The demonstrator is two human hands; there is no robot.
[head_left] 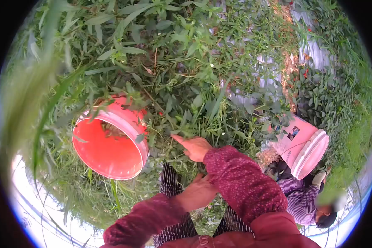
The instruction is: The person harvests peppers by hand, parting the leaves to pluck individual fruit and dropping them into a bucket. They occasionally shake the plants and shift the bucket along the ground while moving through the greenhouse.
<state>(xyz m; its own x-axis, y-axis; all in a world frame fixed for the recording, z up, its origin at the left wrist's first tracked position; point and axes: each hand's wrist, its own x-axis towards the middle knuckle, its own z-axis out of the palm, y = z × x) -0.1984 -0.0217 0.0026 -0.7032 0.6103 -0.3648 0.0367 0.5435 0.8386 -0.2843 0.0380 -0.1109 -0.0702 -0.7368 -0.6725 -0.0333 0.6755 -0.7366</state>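
Note:
My right hand (194, 147) reaches into the green plants (181, 120) at the centre, its index finger stretched toward the leaves. Nothing can be made out in it. Below and a little left of it, my left hand (198, 192) lies close under the right forearm, its fingertips partly hidden by leaves and the sleeve. What it holds, if anything, cannot be seen. Left of both hands a red bucket (107, 146) lies tilted among the plants, its mouth facing down-left, with some dry plant matter inside.
A pink bucket (294, 142) with a white rim tilts at the right. Beside it crouches another person in a striped top (303, 202). Whitish plastic sheeting (312, 45) runs between plant rows at the upper right. Blurred leaves (24, 103) hang close at the left.

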